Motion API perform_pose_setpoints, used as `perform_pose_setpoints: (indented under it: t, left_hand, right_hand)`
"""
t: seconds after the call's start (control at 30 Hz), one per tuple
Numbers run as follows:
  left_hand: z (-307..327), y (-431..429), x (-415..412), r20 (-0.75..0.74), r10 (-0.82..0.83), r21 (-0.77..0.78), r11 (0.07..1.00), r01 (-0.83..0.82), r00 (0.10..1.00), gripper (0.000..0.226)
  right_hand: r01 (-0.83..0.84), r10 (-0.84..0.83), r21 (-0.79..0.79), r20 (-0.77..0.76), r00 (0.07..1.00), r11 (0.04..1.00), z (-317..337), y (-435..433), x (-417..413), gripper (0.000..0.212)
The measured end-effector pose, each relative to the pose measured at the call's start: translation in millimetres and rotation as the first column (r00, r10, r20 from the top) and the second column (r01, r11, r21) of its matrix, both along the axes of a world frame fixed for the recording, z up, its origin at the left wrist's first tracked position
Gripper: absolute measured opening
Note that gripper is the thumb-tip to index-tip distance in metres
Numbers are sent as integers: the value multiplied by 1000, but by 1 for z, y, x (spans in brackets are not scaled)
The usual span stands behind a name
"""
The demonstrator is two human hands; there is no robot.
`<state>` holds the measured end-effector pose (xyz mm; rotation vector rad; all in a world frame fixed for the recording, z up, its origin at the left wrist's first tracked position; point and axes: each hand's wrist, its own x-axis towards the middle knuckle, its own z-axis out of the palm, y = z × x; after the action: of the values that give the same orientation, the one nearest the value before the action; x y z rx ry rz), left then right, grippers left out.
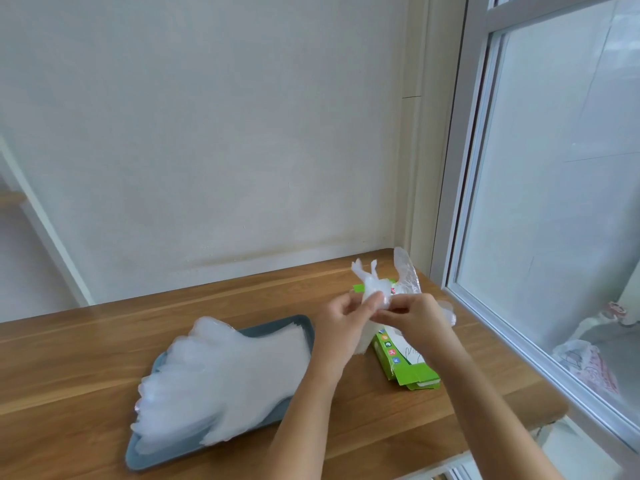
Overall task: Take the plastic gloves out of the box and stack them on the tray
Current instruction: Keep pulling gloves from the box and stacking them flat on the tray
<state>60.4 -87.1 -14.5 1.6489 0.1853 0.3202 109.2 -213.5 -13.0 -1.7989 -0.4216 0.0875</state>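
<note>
A thick stack of clear plastic gloves [221, 382] lies on the grey-blue tray [138, 457] at the left of the wooden table. To its right lies the green and white glove box [414, 370], opened. Above the box, my left hand [341, 318] and my right hand [412, 318] both pinch one crumpled clear glove [372, 285], its fingers sticking upward. More loose plastic [408, 271] rises behind my hands, partly hidden by them.
The wooden table [86, 358] stands against a white wall. A window with a grey frame [460, 188] runs along the right, close to the box. The table's right edge lies just past the box.
</note>
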Motion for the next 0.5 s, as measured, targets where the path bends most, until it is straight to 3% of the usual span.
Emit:
perform_pose_setpoints:
  t: [0.13, 0.23, 0.4, 0.5]
  left_hand:
    - [-2, 3, -12, 89, 27, 153, 987, -41, 996, 9]
    - [-8, 7, -15, 112, 82, 180, 978, -101, 990, 23]
    - [-10, 12, -19, 43, 100, 53, 993, -102, 994, 22]
    - [-10, 15, -21, -18, 155, -103, 982, -156, 988, 15]
  right_hand:
    - [88, -84, -50, 85, 993, 995, -8, 7, -5, 25]
    - [46, -45, -9, 54, 998, 999, -10, 4, -9, 39]
    - [13, 12, 238, -103, 995, 971, -19, 1, -16, 41]
    - [221, -189, 271, -138, 972, 937, -25, -4, -11, 33]
